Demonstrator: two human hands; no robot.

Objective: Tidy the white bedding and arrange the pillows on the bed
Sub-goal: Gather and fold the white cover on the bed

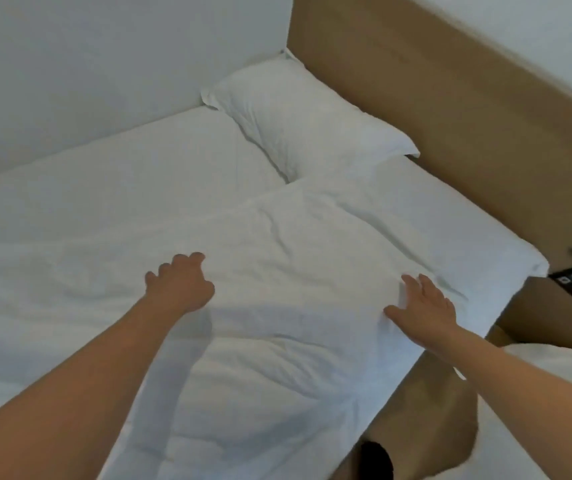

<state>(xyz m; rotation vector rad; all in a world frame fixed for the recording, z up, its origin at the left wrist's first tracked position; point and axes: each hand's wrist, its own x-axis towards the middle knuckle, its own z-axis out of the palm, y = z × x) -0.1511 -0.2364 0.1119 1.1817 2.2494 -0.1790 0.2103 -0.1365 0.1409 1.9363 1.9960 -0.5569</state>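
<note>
Bed [87, 188]: fills the view, set into a wall corner, wooden headboard [451, 109] at its far end; fitted sheet flat. Duvet [277, 271]: white, spread over the near half, creased across its middle, top edge slanting and short of the headboard. Pillow [305, 129]: one visible, lying against the headboard in the corner; no second one in view. Left hand [180, 285]: fingers curled into the duvet, seemingly bunching cloth. Right hand [423, 306]: flat, fingers straight, pressing the duvet near the bed's edge. Recommendation: anchor with the flat hand; draw the gripped cloth outward; sweep creases toward the edges; square the top edge afterwards.
</note>
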